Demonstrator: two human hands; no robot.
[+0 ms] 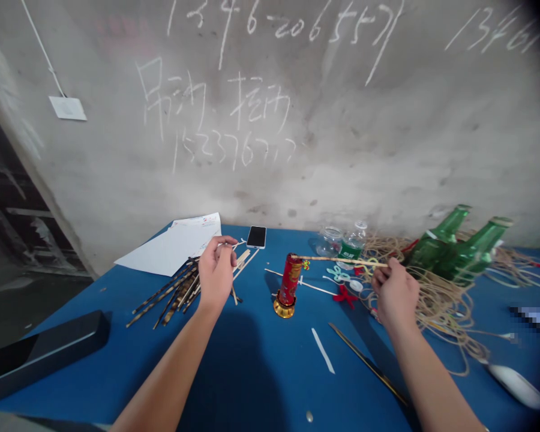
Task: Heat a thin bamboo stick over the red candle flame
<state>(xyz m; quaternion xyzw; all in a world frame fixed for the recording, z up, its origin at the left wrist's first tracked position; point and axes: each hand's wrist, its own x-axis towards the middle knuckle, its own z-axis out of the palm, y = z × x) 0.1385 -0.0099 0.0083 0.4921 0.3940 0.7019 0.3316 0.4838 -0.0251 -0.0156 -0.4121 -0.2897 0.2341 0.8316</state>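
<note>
Near the centre a red candle (290, 282) with gold markings stands upright on a gold base (284, 308). My right hand (396, 291) is closed in a pinch on the pale end of a thin wooden stick (342, 260). The stick lies nearly level, and its darkened far tip is at the candle's top. Whether a flame burns there I cannot make out. My left hand (216, 270) is raised over a pile of dark-scorched sticks (180, 294), fingers curled together. A pale sliver shows by its fingertips, but I cannot tell whether it is held.
White paper (175, 246) and a phone (256, 236) lie at the back. Green bottles (472, 249), tangled cord (436, 306), a glass jar (328, 241) and a plastic bottle (354, 240) stand right. Tweezers (369, 365) lie in front; a dark speaker-like bar (45, 354) is left.
</note>
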